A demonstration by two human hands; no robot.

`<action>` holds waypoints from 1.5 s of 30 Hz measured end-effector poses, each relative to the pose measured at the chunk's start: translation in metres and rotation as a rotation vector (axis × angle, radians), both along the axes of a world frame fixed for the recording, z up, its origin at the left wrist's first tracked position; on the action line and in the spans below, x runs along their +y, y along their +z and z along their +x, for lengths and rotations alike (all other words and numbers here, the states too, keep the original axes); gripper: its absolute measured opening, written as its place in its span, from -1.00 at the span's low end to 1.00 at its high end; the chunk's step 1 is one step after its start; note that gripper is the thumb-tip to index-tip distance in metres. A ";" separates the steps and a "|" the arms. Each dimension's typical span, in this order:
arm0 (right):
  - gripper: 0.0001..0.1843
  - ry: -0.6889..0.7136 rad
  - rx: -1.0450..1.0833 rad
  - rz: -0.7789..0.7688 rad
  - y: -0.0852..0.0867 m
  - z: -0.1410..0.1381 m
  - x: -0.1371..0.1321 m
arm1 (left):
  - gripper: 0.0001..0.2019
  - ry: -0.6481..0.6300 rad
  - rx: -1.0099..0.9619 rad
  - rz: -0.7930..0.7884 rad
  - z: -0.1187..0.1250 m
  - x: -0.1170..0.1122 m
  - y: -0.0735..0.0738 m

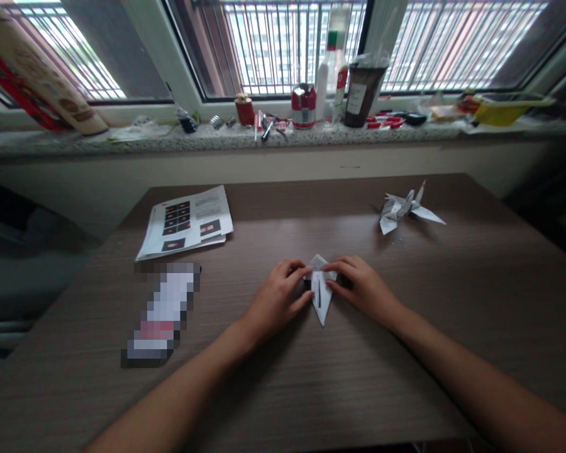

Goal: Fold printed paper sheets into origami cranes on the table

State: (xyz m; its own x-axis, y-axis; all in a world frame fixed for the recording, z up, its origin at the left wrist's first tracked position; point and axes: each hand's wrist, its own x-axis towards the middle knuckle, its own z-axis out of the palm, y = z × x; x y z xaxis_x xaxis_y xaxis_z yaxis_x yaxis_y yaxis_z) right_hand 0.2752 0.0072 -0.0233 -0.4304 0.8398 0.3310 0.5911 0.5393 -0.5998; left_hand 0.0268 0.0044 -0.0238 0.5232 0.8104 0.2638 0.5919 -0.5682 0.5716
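A small sheet of folded paper (pixel 322 307), white and kite-shaped, lies on the table between my hands, its long point toward me and printed marks near its far tip. My left hand (pixel 283 290) grips its left edge, the thumb lower and the fingers at the upper corner. From the other side, my right hand (pixel 361 284) pinches the right edge with thumb and fingers. Two folded paper cranes (pixel 408 209) stand close together at the far right of the table.
Printed sheets (pixel 193 220) lie at the table's back left, with a blurred-out phone (pixel 163 311) nearer me. On the stone windowsill (pixel 179 143) stand a red can (pixel 304 106), a bottle (pixel 332 82), a dark drink cup (pixel 362 91) and a yellow container (pixel 502 110).
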 end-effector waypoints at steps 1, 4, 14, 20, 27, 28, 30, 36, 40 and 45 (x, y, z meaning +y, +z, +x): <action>-0.75 0.002 -0.012 0.012 -0.002 0.000 0.001 | -0.57 -0.001 0.014 0.007 0.000 0.000 -0.001; -0.70 -0.004 -0.040 0.052 -0.008 0.002 0.003 | -0.56 0.004 0.045 0.015 0.000 0.000 -0.001; -0.68 0.008 -0.095 0.063 -0.012 0.004 0.004 | -0.79 0.015 -0.129 -0.149 -0.003 0.003 0.020; -0.69 0.014 -0.108 0.070 -0.011 0.003 0.004 | -0.91 0.016 -0.100 -0.071 -0.005 0.004 0.013; -0.70 0.041 -0.093 0.047 -0.009 0.004 0.002 | -0.75 -0.028 0.026 0.049 -0.009 0.004 0.008; -0.70 0.045 -0.088 0.037 -0.008 0.005 0.002 | -0.76 -0.028 0.043 0.056 -0.010 0.004 0.008; -0.70 0.049 -0.072 0.007 -0.006 0.004 0.002 | -0.76 -0.024 0.071 0.070 -0.010 0.004 0.008; -0.79 0.014 0.076 -0.124 0.005 0.006 0.005 | -0.76 -0.018 0.105 0.076 -0.009 0.003 0.007; -0.73 -0.003 0.062 -0.141 0.008 0.014 0.008 | -0.76 -0.017 0.113 0.069 -0.008 0.003 0.009; -0.82 0.016 -0.042 -0.058 0.006 0.021 0.011 | -0.79 0.015 0.104 0.046 -0.005 0.004 0.012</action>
State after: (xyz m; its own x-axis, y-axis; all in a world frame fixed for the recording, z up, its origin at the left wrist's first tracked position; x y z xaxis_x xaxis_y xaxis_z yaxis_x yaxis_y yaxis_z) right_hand 0.2966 0.0178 -0.0178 -0.4560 0.8501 0.2635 0.6082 0.5138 -0.6051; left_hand 0.0215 0.0084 -0.0118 0.5377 0.8064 0.2462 0.6549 -0.5834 0.4804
